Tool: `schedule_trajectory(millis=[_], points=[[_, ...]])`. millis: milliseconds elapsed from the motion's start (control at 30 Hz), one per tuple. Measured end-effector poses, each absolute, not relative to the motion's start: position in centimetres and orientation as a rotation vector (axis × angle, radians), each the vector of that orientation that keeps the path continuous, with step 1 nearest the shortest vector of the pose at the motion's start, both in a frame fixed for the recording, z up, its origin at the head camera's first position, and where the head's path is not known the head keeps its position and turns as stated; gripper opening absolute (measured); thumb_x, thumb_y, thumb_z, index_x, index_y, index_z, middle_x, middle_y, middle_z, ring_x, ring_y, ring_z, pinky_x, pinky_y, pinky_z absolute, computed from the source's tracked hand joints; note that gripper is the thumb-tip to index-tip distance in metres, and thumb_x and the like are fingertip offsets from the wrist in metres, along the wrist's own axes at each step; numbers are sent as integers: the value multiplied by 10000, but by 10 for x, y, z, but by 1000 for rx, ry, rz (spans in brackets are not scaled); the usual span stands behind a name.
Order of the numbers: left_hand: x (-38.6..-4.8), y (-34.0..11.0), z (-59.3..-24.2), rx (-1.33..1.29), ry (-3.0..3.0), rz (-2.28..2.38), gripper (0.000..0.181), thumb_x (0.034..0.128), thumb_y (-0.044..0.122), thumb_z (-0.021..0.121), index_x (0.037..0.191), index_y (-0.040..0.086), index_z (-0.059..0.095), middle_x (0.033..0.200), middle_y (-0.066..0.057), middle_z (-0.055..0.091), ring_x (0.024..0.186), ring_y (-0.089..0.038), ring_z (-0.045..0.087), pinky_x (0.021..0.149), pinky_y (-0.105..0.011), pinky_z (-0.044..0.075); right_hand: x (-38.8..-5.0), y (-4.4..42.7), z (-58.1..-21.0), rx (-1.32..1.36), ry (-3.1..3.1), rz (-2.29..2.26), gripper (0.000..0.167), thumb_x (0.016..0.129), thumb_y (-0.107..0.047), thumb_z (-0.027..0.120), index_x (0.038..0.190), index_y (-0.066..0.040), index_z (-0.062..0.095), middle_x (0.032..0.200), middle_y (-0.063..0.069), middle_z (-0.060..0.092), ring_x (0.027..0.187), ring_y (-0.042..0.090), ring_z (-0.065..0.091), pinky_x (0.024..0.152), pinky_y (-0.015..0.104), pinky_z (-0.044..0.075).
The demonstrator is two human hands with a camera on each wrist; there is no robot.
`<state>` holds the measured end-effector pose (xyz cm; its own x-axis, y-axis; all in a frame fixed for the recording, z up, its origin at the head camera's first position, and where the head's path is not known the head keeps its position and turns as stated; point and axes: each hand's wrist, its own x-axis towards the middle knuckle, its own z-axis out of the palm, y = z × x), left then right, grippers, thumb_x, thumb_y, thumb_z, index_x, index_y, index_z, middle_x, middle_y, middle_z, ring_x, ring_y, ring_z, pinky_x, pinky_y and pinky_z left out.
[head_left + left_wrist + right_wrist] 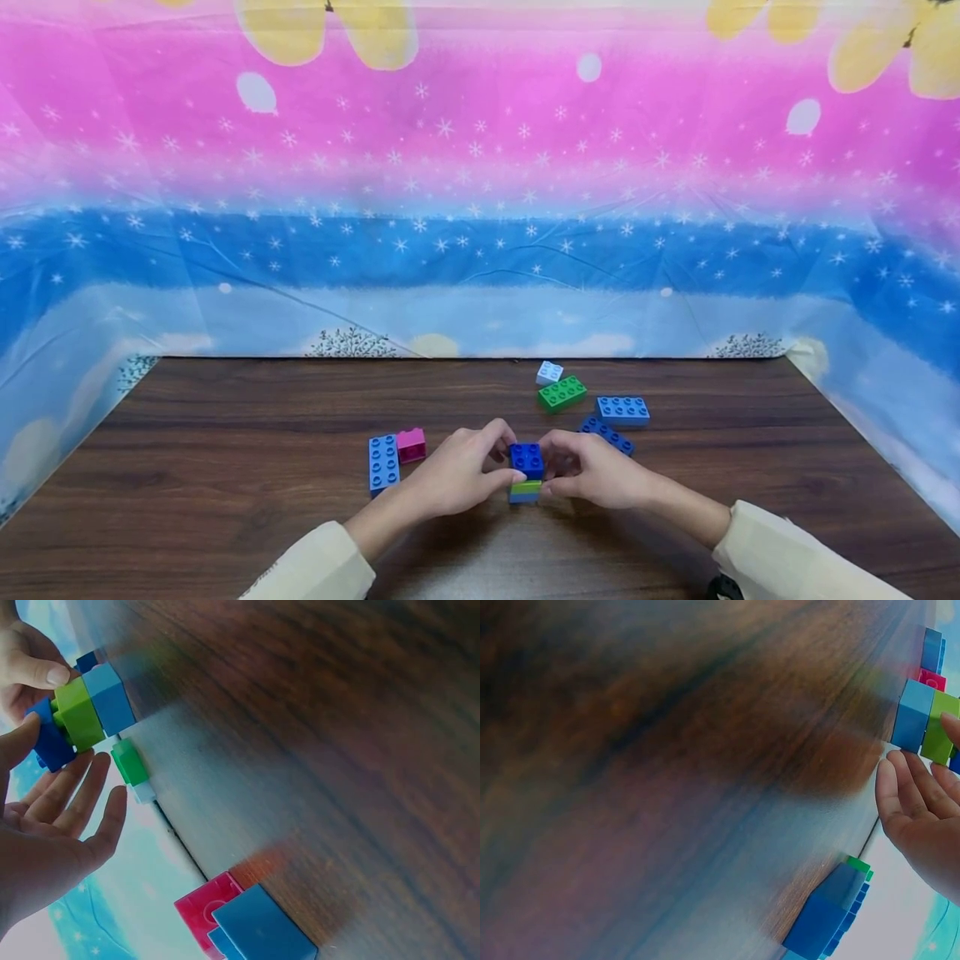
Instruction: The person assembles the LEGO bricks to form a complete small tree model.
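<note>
A small stack stands on the table between both hands: a medium-blue brick (110,701) at the bottom, a lime brick (79,716) over it, a dark blue brick (527,461) on top. In the left wrist view the dark blue brick sits slightly tilted, with lime studs showing in the gap. My left hand (472,471) pinches this top brick between thumb and fingers. From the right side, my right hand (600,471) holds the lime brick, its thumb on the near face. The right fingertips behind the stack are partly hidden.
Left of the stack lie a long blue brick (384,462) and a magenta brick (411,446), touching. Beyond the right hand are a long dark blue brick (609,437), a light blue brick (622,410), a green brick (562,394) and a pale brick (550,372).
</note>
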<state>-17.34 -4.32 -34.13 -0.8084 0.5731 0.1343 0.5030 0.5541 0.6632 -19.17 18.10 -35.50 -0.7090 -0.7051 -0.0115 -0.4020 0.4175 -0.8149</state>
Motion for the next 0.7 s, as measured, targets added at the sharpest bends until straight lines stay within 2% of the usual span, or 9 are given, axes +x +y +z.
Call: schedule_trajectory(millis=[467,700], points=[[-175,-45,-341,952,2689,1099,244,864,225,646,1038,102,526,910,-25,630,846,-146,596,721,-252,468,-193,180,-355,-961,2352,-1160,255,860,-130,643,1084,-59,544,971,38,624,874,152,603,763,256,484],[-175,-45,-342,946,2678,1091,237,865,229,644,1033,111,526,935,-34,633,879,-159,601,749,-269,476,-192,181,-347,-909,2349,-1206,360,847,-189,665,1158,-63,535,1004,37,606,935,200,585,789,281,481]])
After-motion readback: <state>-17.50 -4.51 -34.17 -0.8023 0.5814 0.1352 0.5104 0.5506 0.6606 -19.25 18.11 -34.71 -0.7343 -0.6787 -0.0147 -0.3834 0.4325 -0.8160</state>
